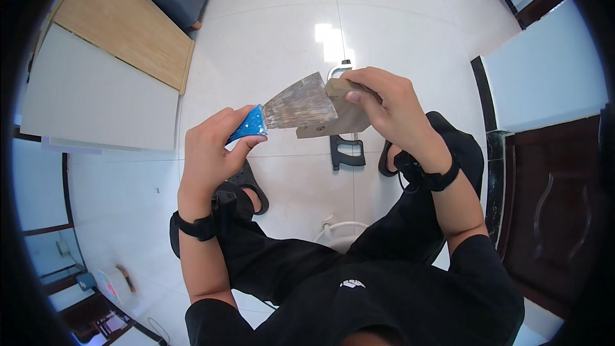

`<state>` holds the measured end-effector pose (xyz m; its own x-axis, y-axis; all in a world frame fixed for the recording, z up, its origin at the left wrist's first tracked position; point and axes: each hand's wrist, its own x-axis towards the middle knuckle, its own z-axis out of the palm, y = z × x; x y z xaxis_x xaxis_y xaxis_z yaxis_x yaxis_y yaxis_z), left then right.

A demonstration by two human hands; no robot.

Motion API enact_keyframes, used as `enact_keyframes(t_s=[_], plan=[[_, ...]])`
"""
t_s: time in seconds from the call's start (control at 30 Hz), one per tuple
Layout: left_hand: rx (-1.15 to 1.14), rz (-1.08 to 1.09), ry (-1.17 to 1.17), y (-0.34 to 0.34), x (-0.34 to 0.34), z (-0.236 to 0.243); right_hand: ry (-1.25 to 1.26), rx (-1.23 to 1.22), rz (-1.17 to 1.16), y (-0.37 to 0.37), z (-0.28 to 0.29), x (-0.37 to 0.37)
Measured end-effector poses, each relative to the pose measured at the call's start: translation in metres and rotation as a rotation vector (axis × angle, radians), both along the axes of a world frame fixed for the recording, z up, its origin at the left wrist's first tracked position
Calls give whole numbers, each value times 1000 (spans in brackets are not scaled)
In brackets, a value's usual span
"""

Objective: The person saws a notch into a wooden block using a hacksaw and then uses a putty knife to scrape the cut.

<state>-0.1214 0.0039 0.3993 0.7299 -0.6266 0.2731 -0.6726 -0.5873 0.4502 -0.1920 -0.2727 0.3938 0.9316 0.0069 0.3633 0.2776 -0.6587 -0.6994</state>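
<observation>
The left hand [211,147] is closed around the blue handle [248,125] of a wide scraper [301,102], thumb underneath and fingers wrapped over the top, so the tool sticks out to the person's right with its flat, streaked metal blade held almost level. That firm grip at the handle end seems meant to keep the blade steady. The right hand [384,106] is closed on a folded piece of brown sandpaper [339,118], pinched between thumb and fingers and pressed against the far edge of the blade, the loose part hanging just under it. So the blade lies between the two hands, touching the sandpaper and the right fingertips.

Both hands are held up in front of the person's knees, well above the white tiled floor [269,45]. A dark-handled tool [346,150] lies on the floor below the hands, and a wooden board [128,29] lies off to the left.
</observation>
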Motion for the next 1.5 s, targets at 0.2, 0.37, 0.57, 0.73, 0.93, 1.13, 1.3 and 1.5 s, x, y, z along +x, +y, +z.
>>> enact_keyframes(t_s=[0.2, 0.37, 0.57, 0.73, 0.93, 1.13, 1.3, 1.5], plan=[[86, -29, 64, 0, 2, 1, 100, -126, 25, -4, -8, -1], [118, -44, 176, 0, 6, -2, 106, -202, 38, -4, -15, -1], [165, -80, 172, -2, 4, -9, 233, -281, 43, 6, -21, -4], [229, -32, 166, -8, 2, -4, 276, -245, 36, 8, -23, -4], [196, -53, -397, -8, 16, -9, 267, -36, 87, 12, -23, 1], [100, 64, -611, -15, 11, -4, 207, 122, 32, 13, -21, 1], [57, 87, -706, -21, 2, -6, 145, 156, 9, 15, -22, -3], [18, 98, -822, -30, -9, -10, 64, 159, -34, 18, -29, 0]])
